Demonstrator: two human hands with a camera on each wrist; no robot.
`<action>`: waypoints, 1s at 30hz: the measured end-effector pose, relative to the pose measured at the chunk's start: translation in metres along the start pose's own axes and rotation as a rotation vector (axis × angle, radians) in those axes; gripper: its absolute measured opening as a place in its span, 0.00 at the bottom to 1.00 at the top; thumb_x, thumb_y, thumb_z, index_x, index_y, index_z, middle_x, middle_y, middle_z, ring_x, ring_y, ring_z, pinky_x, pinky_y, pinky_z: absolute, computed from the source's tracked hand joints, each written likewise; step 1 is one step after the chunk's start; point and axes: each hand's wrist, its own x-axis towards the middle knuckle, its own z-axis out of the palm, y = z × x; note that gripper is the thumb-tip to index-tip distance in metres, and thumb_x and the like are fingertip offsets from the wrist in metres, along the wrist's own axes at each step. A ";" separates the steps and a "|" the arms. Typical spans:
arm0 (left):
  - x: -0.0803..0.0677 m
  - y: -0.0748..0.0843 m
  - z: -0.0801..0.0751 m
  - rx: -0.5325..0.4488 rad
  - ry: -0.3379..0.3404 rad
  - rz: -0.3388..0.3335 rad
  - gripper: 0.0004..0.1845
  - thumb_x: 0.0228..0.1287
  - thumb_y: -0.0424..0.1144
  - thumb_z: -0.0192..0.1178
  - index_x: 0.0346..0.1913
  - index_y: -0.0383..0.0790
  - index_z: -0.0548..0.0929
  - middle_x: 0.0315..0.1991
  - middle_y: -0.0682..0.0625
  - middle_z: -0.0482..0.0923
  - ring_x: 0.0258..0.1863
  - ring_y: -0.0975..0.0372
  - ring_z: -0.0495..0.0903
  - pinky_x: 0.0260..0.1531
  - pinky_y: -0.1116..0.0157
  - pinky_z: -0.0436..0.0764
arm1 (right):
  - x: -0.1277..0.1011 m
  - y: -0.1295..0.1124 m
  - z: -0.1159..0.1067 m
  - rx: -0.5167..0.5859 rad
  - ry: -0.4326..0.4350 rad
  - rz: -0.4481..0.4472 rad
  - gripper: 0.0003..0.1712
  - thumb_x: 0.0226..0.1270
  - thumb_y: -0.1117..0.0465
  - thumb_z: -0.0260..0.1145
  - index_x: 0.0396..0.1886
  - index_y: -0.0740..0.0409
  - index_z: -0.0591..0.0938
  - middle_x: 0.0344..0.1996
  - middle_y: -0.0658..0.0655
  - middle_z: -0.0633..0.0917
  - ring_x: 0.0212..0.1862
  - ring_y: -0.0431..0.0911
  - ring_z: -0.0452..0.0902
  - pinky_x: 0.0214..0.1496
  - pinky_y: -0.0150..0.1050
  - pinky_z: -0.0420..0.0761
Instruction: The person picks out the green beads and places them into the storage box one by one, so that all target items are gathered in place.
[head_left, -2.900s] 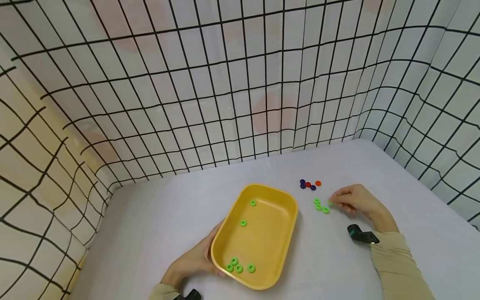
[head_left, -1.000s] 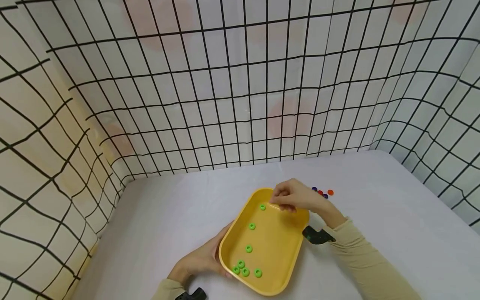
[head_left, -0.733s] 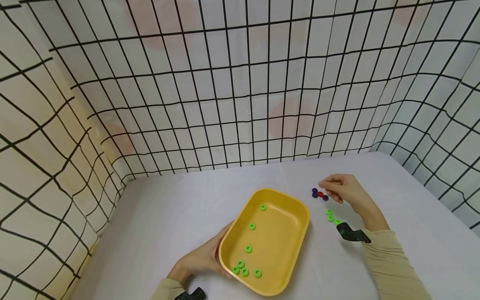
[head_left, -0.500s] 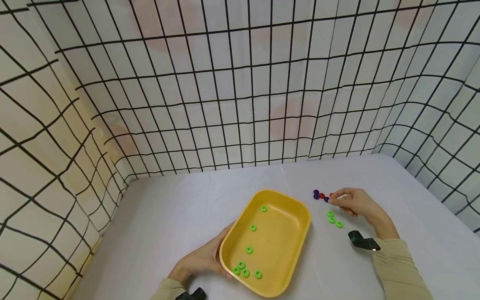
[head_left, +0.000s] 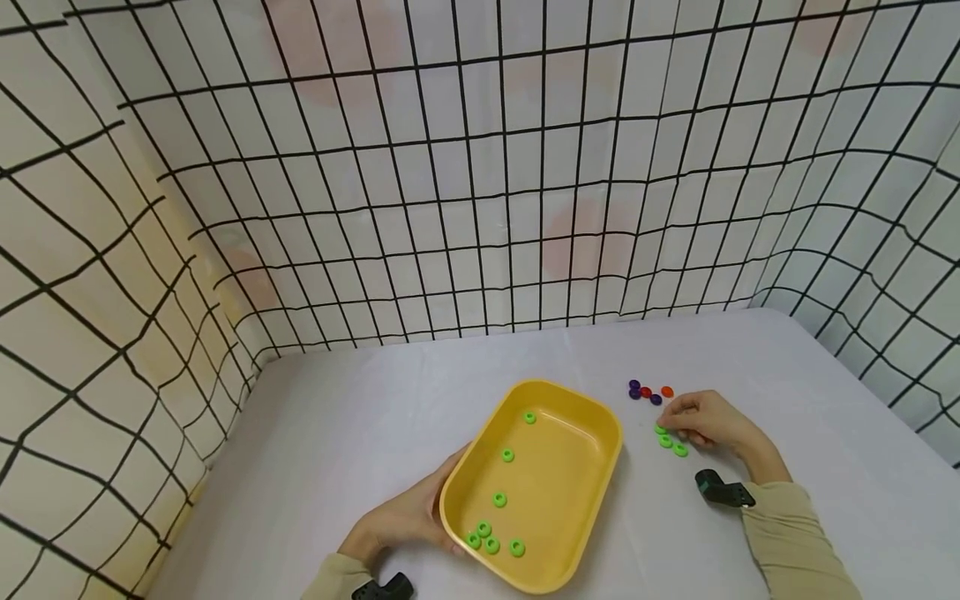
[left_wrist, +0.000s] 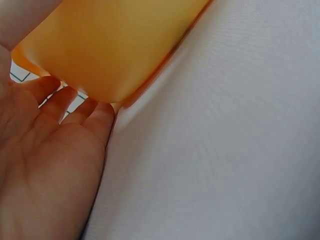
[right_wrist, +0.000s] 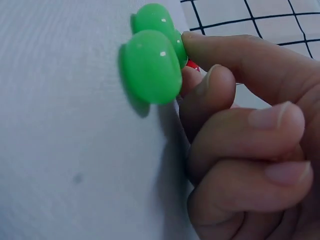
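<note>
Fingers (right_wrist: 235,55) of your right hand (head_left: 705,421) curl against the nearest green ring (head_left: 662,430), lying flat on the counter (head_left: 360,433) at their tips, toward the yellow tray (head_left: 592,508) your left hand (head_left: 397,521) steadies.

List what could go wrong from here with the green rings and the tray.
The right hand touches close-set green rings; it may drag a neighbour or fumble one. The purple and red pieces lie near and could get knocked. The left hand only rests against the yellow tray, which could slide.
</note>
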 end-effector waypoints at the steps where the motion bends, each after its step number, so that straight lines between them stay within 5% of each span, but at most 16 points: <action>1: 0.000 0.000 0.000 -0.004 -0.001 -0.002 0.65 0.34 0.37 0.78 0.72 0.59 0.43 0.73 0.57 0.44 0.69 0.58 0.50 0.66 0.62 0.50 | 0.000 -0.001 0.000 -0.014 0.000 0.008 0.18 0.59 0.51 0.65 0.32 0.64 0.78 0.14 0.50 0.73 0.13 0.39 0.62 0.14 0.31 0.63; 13: 0.000 -0.001 -0.002 0.017 0.005 -0.001 0.64 0.34 0.38 0.78 0.72 0.59 0.43 0.73 0.57 0.44 0.69 0.59 0.50 0.65 0.65 0.51 | -0.001 -0.017 0.008 -0.073 0.019 0.092 0.16 0.59 0.54 0.65 0.19 0.61 0.78 0.10 0.48 0.73 0.13 0.38 0.63 0.15 0.29 0.61; 30: -0.001 0.000 -0.002 -0.013 -0.019 0.016 0.64 0.35 0.38 0.77 0.72 0.57 0.43 0.73 0.56 0.44 0.69 0.56 0.49 0.64 0.71 0.51 | 0.000 -0.014 0.010 -0.006 0.014 0.119 0.17 0.57 0.52 0.67 0.19 0.61 0.78 0.10 0.48 0.73 0.12 0.38 0.62 0.14 0.29 0.62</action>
